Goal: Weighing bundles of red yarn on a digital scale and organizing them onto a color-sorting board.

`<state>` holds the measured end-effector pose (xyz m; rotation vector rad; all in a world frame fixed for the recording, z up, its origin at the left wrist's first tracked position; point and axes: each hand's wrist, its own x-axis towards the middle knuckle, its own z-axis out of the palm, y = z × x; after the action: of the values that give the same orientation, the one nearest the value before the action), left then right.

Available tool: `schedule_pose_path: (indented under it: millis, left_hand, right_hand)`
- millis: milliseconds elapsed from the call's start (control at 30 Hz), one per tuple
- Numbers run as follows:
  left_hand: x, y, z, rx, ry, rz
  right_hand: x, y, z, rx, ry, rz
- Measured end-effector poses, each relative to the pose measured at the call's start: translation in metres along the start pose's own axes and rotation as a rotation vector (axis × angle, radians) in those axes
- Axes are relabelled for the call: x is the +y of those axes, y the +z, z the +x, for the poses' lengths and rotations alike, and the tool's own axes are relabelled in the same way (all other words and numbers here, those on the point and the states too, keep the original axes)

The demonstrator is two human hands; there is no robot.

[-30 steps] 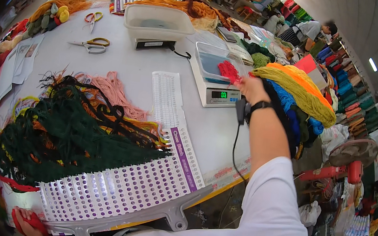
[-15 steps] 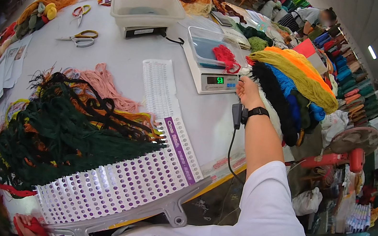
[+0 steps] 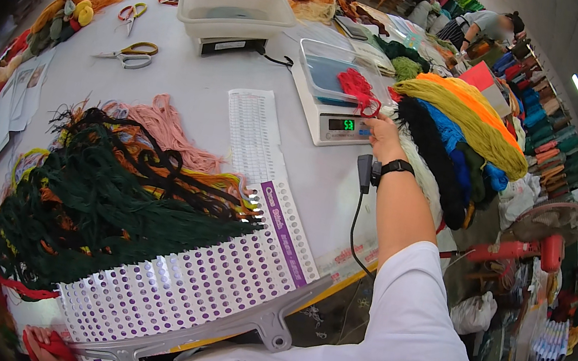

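A workshop tabletop [image 3: 195, 86] carries a digital scale [image 3: 334, 136]; red yarn [image 3: 354, 85] lies in its clear tray [image 3: 314, 62], a loop trailing over the edge. The right hand [image 3: 385, 138] is at the scale's front corner; whether its grip holds anything cannot be told. At lower left, the left hand [image 3: 44, 353] has its grip closed on a red bundle [image 3: 64, 350].
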<state>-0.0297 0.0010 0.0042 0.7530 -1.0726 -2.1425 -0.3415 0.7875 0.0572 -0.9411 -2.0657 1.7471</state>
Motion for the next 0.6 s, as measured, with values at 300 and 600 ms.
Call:
schedule_pose_path:
  millis: [300,600]
  left_hand:
    - [0.048,0.009,-0.014,-0.146,-0.069,-0.035]
    - [0.054,0.126,-0.111,-0.57,-0.323,0.081]
  right_hand:
    - [-0.001,0.009,0.013,0.353,-0.553,-0.843]
    - [-0.038,0.192,-0.41,-0.992,-0.191,0.258]
